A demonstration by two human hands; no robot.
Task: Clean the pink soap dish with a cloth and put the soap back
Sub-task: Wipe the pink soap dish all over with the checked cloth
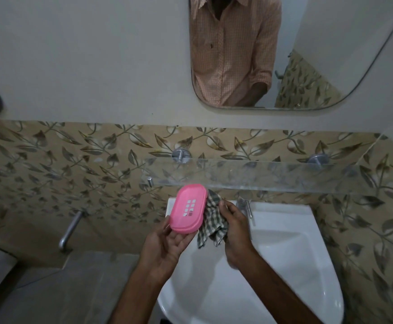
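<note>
Soap-dish cleaning, head view. The left hand (167,244) grips the pink oval plastic soap dish (189,208) by its lower edge, fingers beneath and thumb on the rim. The dish is raised over the white ceramic basin (284,253) and tilted so that one broad face, with its grid of small drain slots, is turned toward the camera; whether this is the inner or the under face cannot be told. Holding by the edge leaves that face free for wiping, and the position over the basin would let any drips fall into it. The right hand (234,226) is closed on a bunched green-and-white checked cloth (213,220), which touches the dish's right rim and hangs loose below it, placed, it seems, to wipe the edge. Just above the dish runs a clear glass wall shelf (261,176) on metal brackets, probably the dish's resting place. No soap is visible, so its return appears still pending.
</note>
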